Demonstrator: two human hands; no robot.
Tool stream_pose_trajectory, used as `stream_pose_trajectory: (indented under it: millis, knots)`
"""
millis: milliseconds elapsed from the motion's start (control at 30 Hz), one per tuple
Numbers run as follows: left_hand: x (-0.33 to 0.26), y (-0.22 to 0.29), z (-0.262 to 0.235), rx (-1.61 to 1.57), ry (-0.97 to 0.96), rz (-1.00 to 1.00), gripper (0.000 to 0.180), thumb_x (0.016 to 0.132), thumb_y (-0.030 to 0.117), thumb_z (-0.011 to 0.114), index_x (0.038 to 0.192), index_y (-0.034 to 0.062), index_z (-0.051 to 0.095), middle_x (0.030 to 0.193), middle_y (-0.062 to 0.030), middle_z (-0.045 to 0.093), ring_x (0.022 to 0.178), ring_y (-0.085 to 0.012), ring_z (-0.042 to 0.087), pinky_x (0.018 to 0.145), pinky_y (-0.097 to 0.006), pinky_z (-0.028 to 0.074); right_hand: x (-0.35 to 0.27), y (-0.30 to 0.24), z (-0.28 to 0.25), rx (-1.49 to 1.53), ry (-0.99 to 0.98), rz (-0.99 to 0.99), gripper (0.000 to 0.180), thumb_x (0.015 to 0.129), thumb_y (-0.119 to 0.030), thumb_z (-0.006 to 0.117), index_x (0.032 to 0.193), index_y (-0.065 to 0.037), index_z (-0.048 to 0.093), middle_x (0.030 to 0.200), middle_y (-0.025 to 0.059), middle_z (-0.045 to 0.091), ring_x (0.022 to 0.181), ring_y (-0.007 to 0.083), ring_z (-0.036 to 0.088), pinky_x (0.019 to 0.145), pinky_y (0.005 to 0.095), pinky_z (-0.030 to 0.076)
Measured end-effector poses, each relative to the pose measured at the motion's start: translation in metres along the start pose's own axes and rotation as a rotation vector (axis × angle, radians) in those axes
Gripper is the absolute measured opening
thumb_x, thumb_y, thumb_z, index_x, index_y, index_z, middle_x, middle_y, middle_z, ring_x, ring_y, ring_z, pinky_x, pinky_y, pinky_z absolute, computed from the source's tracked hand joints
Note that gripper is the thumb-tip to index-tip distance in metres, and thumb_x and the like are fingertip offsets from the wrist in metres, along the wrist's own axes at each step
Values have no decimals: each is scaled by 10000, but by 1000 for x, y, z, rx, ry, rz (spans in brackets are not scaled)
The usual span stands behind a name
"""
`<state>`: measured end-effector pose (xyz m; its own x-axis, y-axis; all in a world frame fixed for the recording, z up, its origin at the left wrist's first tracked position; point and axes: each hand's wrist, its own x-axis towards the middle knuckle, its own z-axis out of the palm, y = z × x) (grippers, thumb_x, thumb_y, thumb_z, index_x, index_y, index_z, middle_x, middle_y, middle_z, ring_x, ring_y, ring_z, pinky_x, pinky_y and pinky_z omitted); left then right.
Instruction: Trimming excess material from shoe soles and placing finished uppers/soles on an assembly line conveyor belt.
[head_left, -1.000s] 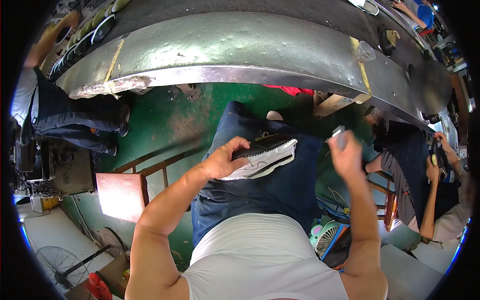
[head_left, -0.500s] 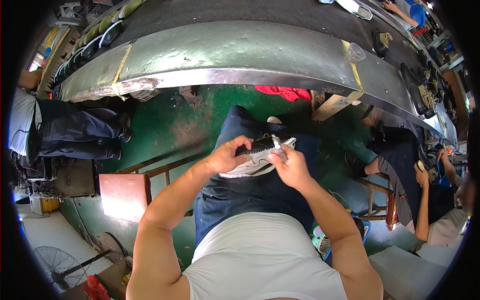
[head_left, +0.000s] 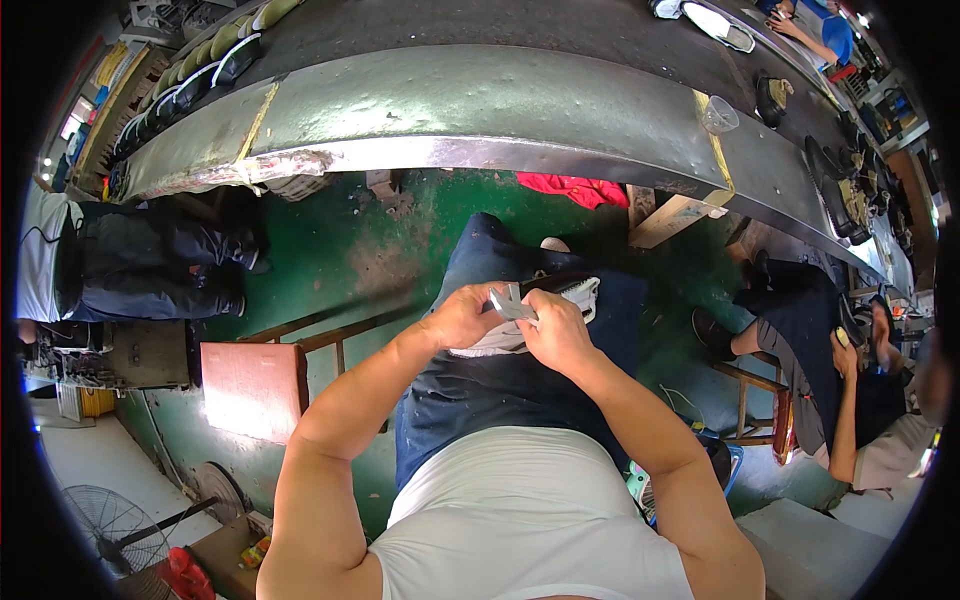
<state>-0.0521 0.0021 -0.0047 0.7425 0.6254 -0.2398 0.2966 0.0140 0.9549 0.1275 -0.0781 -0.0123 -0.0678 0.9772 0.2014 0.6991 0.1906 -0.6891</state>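
A black-and-white shoe (head_left: 492, 343) with a toothed or stitched pale edge rests across my lap on the dark blue apron (head_left: 470, 393). Above it my left hand (head_left: 464, 317) and my right hand (head_left: 556, 328) meet, fingertips nearly touching. Pinched between them is a light grey flat piece (head_left: 511, 304) with a forked outline; its kind is too small to make out. Both hands hide much of the shoe's middle, while its far right end shows beyond my right fingers.
A long metal-edged bench (head_left: 420, 105) runs ahead, with shoes (head_left: 212, 72) at its left and a plastic cup (head_left: 719, 116) at its right. A brown-topped stool (head_left: 253, 388) stands left. People sit or stand on both sides; a fan (head_left: 118, 535) is lower left.
My right hand has moved left from the shoe's right part to meet my left hand. The grey piece now spans both hands; earlier a shiny piece showed at my right fingers.
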Motion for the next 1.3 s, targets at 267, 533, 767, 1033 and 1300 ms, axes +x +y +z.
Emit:
stream_pose_trajectory:
  millis: [267,533,767,1033,1300]
  knots:
    - [1,-18,-5,13,-24,-105,45,959,51,624,1003,42,623,1099,-22,680,1013,-104,576,936,-268,468,-41,-15,-45,-12,-181,297,479,770,-37,674,1210,13,493,1082,215,610,994,390,638,845,448,524]
    - [3,-25,2,-105,9,-41,212,971,57,607,1178,55,655,1184,-37,676,1080,-118,588,984,-281,455,-66,14,4,-107,73,82,517,717,-50,698,1190,3,498,1011,176,603,905,375,630,755,447,532]
    - [-1,-43,-14,-113,22,-18,424,929,88,668,1334,27,557,1254,-124,646,1166,-180,587,1046,-325,439,-58,21,2,-70,80,148,524,735,-49,699,1211,10,488,995,165,610,893,346,635,750,440,532]
    - [-10,-27,-26,107,-79,-81,630,883,180,720,1435,7,470,1306,-173,630,1198,-234,599,1046,-330,447,-60,16,-14,84,-7,154,364,861,-138,687,1164,3,544,966,177,620,834,319,642,750,412,518]
    - [-15,-28,-22,158,-97,-93,657,889,172,713,1465,15,439,1354,-184,603,1236,-258,581,1071,-354,428,-41,-17,-72,836,-655,729,430,1068,-384,394,1100,10,563,739,77,621,474,126,551,452,277,463]
